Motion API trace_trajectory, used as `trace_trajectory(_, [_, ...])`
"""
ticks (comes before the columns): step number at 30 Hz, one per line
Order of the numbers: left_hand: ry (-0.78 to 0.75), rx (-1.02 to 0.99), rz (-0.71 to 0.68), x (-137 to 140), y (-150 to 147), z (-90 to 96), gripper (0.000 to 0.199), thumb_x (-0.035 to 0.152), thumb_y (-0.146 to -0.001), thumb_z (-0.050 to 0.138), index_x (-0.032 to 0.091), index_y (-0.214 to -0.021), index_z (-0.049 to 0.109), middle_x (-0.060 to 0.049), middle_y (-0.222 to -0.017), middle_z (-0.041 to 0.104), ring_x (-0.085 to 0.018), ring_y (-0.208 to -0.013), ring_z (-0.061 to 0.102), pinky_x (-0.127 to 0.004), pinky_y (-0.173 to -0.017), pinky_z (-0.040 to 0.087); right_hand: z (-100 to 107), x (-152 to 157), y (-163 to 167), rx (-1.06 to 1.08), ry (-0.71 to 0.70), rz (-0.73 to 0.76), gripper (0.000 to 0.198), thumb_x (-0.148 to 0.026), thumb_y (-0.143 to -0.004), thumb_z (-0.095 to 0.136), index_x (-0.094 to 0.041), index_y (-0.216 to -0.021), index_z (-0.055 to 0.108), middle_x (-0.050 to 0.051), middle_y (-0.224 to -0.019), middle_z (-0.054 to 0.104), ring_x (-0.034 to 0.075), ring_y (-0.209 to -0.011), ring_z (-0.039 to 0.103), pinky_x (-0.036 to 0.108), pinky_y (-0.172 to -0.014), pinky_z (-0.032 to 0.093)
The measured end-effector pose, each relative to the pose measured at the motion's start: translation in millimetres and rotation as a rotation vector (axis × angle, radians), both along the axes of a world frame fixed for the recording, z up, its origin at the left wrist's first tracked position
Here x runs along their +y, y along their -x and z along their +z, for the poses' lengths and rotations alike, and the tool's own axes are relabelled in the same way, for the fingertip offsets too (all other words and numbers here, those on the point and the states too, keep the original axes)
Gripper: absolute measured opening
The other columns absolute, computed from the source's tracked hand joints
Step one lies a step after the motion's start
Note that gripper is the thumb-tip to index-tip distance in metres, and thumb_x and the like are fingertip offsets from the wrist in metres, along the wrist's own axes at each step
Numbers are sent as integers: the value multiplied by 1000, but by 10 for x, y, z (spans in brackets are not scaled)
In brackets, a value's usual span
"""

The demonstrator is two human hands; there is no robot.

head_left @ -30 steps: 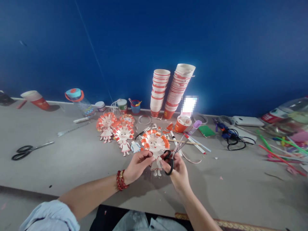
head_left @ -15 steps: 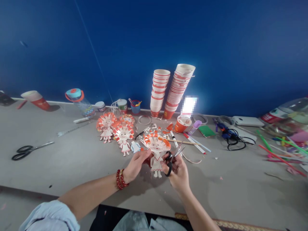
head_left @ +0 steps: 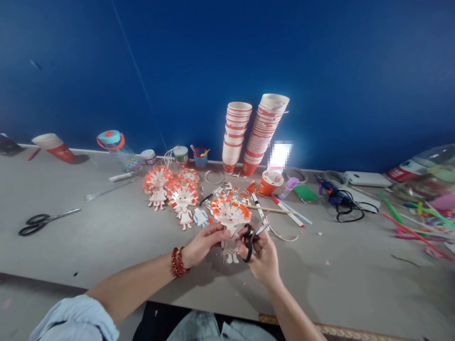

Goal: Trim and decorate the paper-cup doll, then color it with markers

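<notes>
A paper doll [head_left: 231,217] with an orange-and-white curled fringe, a drawn face and a white dress is held up over the grey table. My left hand [head_left: 206,244] is closed on its left side, thumb across the upper dress. In my right hand [head_left: 263,253] are black-handled scissors [head_left: 250,241], blades apart and pointing up and to the right. Fingers of that hand are close to the doll's right edge; whether they touch it I cannot tell. Similar paper dolls [head_left: 183,199] lie behind on the left, next to a small blue-and-white paper cutout [head_left: 201,217].
Paper scraps [head_left: 227,189] lie behind the doll. Two tall stacks of paper cups [head_left: 237,137] stand near the blue wall. Other scissors [head_left: 46,220] rest far left. Markers [head_left: 287,211], a cable [head_left: 350,208] and coloured strips [head_left: 415,232] lie to the right.
My left thumb has shifted right, from the doll's side onto its upper dress. The doll has moved slightly left. The scissors remain in my right hand, their blades slightly turned.
</notes>
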State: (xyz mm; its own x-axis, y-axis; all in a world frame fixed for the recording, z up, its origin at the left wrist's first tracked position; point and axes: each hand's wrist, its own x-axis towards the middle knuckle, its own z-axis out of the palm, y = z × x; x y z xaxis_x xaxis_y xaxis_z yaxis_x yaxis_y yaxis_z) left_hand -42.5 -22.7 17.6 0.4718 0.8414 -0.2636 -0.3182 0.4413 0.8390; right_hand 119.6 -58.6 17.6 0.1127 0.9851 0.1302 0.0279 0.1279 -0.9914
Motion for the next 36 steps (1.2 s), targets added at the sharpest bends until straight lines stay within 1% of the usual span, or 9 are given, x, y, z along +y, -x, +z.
trace_trajectory(3, [3, 3, 19, 5, 9, -49, 30, 43, -72, 73, 14, -80, 69, -5, -78, 66, -15, -72, 59, -24, -67, 47, 0, -4, 1, -9, -1, 5, 24, -18, -66, 72, -21, -84, 55, 0, -76, 61, 11, -58, 53, 22, -53, 45])
trace_trajectory(6, [-28, 34, 33, 22, 30, -106, 26, 39, -72, 74, 14, -77, 67, -3, -76, 64, -14, -70, 57, -24, -68, 46, 2, -5, 5, -10, -5, 10, 25, -18, -66, 72, -21, -84, 56, -1, -75, 60, 11, -57, 53, 22, -53, 45])
trace_trajectory(10, [-157, 43, -52, 78, 80, -137, 21, 32, -71, 73, 14, -74, 63, -1, -69, 59, -12, -64, 54, -23, -64, 44, 11, 4, -11, -23, -8, 14, 23, -18, -67, 71, -21, -84, 56, -2, -71, 58, 10, -56, 50, 21, -51, 42])
trace_trajectory(13, [-209, -6, -178, 127, 115, -112, 23, 32, -73, 70, 15, -70, 55, 1, -63, 55, -11, -55, 51, -24, -57, 43, 21, 20, -49, -25, 4, 18, 24, -19, -67, 72, -21, -85, 56, -2, -70, 57, 10, -55, 49, 21, -49, 41])
trace_trajectory(15, [-223, -13, -232, 147, 127, -81, 24, 32, -74, 69, 16, -70, 52, 2, -62, 54, -10, -55, 51, -23, -57, 43, 24, 36, -78, -21, 19, 34, 25, -19, -66, 72, -21, -85, 56, -2, -72, 57, 10, -56, 49, 21, -49, 40])
trace_trajectory(22, [-221, 27, -258, 123, 93, 22, 26, 34, -72, 71, 16, -69, 54, 0, -64, 57, -11, -59, 54, -23, -59, 43, 15, 73, -140, 10, 38, 88, 24, -19, -68, 71, -20, -85, 54, -1, -74, 58, 12, -60, 52, 21, -53, 44])
trace_trajectory(26, [-235, 62, -223, 87, 66, 24, 29, 38, -74, 70, 15, -65, 55, 1, -60, 55, -11, -57, 52, -22, -58, 42, 19, 73, -137, -57, 18, 95, 23, -18, -69, 70, -20, -85, 53, -1, -74, 57, 11, -59, 52, 21, -53, 44])
trace_trajectory(31, [-343, 127, -109, 67, 58, -63, 32, 41, -78, 66, 14, -62, 58, 1, -58, 56, -10, -57, 50, -22, -59, 40, 25, 89, -117, -171, -40, 93, 21, -20, -71, 68, -20, -85, 52, 0, -77, 58, 11, -57, 51, 21, -52, 43])
trace_trajectory(36, [-407, 184, 12, 81, 51, -92, 34, 39, -85, 59, 14, -62, 59, 0, -57, 57, -11, -57, 53, -23, -60, 41, 120, -43, -177, -282, -61, -102, 24, -27, -76, 67, -22, -94, 52, 3, -87, 62, 11, -60, 51, 21, -53, 42])
